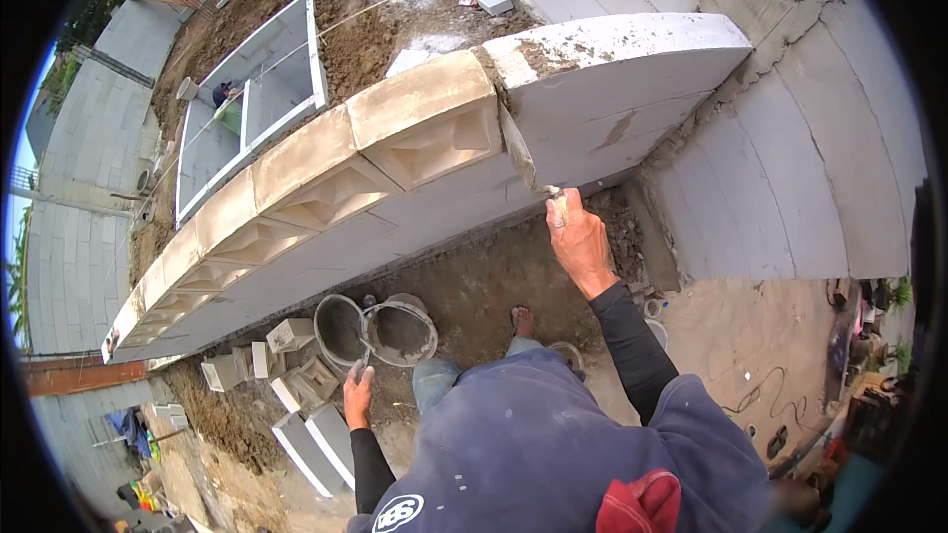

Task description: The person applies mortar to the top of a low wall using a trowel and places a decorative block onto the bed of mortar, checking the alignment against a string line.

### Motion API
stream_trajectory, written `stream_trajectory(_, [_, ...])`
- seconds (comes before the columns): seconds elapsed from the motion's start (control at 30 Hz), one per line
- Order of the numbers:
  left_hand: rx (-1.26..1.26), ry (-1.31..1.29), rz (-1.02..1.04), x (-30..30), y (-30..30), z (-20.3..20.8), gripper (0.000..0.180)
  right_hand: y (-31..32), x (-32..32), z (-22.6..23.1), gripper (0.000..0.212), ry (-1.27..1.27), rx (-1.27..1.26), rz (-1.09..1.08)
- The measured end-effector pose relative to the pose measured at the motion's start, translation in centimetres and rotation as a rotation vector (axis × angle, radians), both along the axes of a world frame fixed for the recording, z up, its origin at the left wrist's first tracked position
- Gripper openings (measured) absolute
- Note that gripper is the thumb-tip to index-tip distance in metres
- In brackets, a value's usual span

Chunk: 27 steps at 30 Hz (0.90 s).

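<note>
The right hand (581, 249) is closed around the handle of a trowel (519, 150). The arm is stretched out, and the trowel's blade points up at the thin gap between the end tan block (427, 120) and the white wall part (620, 67) next to it. I cannot tell if the blade is touching the block. That block is the last in a curvy row of tan blocks (304, 163), which sits on top of a long pale wall (444, 209). The blocks have dented shapes on their sides. The left hand (357, 399) is low down, with its fingers curled around a thin grey thing (366, 338). It is too small to tell what it is. Its top is near two round buckets, a left bucket (318, 320) and a right bucket (433, 341), standing side by side on the ground (486, 281). Beside them, more tan blocks (307, 382) lie in a pile, and two long grey slabs (314, 446) lie near the left arm. A string (367, 12) runs over the dirt past the wall.
</note>
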State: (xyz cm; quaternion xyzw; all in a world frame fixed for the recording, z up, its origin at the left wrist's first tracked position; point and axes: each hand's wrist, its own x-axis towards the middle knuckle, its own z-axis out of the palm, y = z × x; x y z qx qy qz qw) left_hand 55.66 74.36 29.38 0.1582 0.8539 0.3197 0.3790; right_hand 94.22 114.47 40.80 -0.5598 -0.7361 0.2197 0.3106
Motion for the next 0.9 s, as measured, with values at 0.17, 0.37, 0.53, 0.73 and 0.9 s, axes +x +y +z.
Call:
stream_trajectory(0.17, [-0.005, -0.107, 0.208, -0.5, -8.4, -5.1, 0.068, -2.8, 1.1, -7.6, 0.030, -0.175, -0.178, 0.016])
stream_trajectory(0.37, [-0.373, -0.428, 0.610, 4.8, -18.4, -7.4, 0.068, 0.8, -0.3, 2.6, 0.028, 0.037, 0.152, -0.014])
stream_trajectory(0.53, [-0.346, -0.439, 0.563, 6.9, -19.1, -9.6, 0.067, 0.4, 2.3, -7.4, 0.034, -0.192, -0.023, -0.002])
stream_trajectory(0.73, [-0.196, -0.409, 0.580, 4.3, -17.0, -10.5, 0.066, -0.1, 0.6, -0.3, 0.034, -0.045, 0.127, 0.010])
stream_trajectory(0.9, [-0.157, -0.344, 0.505, 2.1, -11.7, -9.5, 0.068, 1.0, 1.1, -5.8, 0.033, -0.160, 0.026, 0.033])
